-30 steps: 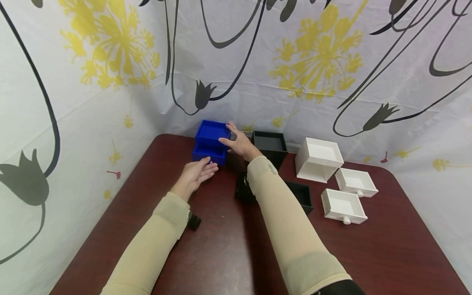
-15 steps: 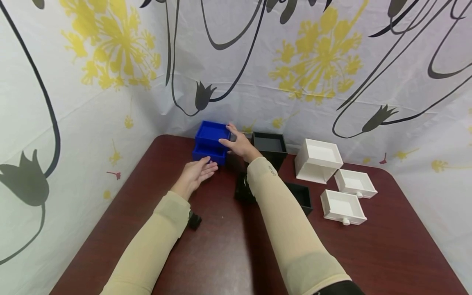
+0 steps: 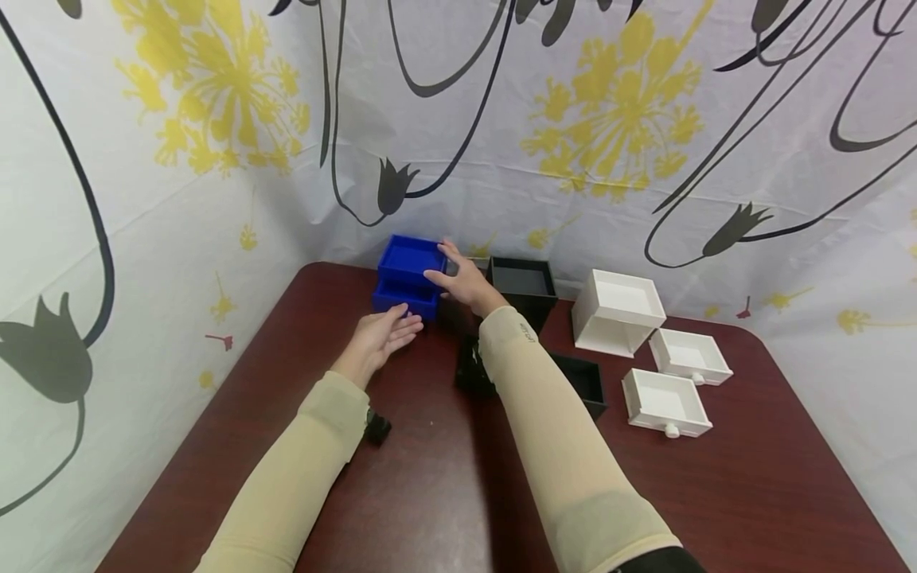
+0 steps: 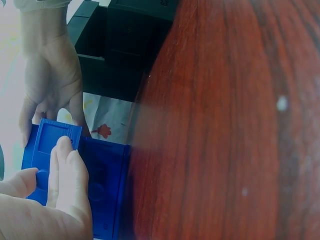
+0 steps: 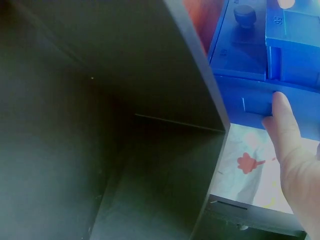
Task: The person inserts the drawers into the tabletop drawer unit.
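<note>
A small blue drawer box [image 3: 413, 255] stands at the table's back left, with one blue drawer [image 4: 60, 137] sticking out of its front. My left hand [image 3: 377, 338] is at that drawer's front. Its thumb and fingers lie on either side of the round drawer knob [image 4: 42, 178], close against it. Another knob [image 4: 97, 192] shows on the drawer nearer the table. My right hand [image 3: 469, 282] spreads its fingers over the box's right side, a fingertip [image 5: 281, 102] resting on the blue wall and the thumb near the front.
Beside the right hand stands a black box [image 3: 523, 278], with a loose black drawer [image 3: 583, 382] partly behind the sleeve. Further right are a white box [image 3: 619, 310] and two loose white drawers, one [image 3: 666, 398] in front of the other [image 3: 691, 354]. Patterned cloth [image 3: 501, 159] hangs behind the table.
</note>
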Motion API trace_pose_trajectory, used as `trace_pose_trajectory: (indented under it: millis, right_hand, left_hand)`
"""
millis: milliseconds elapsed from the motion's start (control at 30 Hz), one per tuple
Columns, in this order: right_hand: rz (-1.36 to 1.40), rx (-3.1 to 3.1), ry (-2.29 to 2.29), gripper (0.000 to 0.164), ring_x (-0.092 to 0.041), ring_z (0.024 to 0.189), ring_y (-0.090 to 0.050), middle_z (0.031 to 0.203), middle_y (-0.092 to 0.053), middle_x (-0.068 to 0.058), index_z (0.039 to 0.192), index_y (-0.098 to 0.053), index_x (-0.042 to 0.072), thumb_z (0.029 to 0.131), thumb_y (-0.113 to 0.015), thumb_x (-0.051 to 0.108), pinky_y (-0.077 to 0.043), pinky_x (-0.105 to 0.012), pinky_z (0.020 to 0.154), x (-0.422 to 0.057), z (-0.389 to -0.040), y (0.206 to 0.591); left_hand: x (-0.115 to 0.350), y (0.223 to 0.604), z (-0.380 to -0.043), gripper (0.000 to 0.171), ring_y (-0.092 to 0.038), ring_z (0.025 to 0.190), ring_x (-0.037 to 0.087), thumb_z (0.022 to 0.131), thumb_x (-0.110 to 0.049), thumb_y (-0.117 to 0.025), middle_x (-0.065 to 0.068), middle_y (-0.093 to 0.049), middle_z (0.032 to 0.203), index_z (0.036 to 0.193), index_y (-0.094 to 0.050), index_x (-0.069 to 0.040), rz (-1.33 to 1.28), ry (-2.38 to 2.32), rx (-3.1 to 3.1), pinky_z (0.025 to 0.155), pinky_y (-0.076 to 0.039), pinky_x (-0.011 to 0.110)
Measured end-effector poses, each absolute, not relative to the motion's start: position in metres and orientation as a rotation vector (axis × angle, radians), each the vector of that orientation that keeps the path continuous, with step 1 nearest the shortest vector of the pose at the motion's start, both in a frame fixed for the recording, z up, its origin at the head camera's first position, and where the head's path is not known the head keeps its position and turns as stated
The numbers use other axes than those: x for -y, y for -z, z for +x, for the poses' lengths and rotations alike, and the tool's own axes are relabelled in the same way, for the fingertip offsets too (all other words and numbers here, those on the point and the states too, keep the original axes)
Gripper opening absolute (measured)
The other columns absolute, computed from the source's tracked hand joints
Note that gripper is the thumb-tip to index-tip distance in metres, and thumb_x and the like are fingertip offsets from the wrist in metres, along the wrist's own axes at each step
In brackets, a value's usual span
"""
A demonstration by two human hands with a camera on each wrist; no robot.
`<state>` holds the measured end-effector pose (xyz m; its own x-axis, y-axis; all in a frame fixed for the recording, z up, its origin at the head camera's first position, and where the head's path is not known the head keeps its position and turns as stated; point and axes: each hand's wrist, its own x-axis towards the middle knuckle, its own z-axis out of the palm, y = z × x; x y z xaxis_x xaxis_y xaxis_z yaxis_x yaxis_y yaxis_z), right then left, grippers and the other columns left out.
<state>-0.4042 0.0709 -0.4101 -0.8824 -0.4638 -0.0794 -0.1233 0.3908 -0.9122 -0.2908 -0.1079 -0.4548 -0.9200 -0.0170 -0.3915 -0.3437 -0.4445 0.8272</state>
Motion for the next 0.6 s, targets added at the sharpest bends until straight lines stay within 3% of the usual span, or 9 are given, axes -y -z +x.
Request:
trace_pose_trajectory:
  millis: [600]
  right_hand:
    - [-0.501,-2.319,1.509,0.079,-0.026,0.140,-0.046,0.168,-0.009,0.020,0.162,-0.027,0.027,0.097,-0.070,0.039,-0.054,-0.045,0.098,-0.0698,-0.4059,0.4116]
  left_hand:
    - [0.1102,0.4570,-0.2955,0.045,-0.072,0.104,0.021,0.103,-0.028,-0.063,0.018,-0.068,0.127,0.138,-0.056,-0.001,-0.517,-2.462,-1.522,0.094,-0.056,0.034]
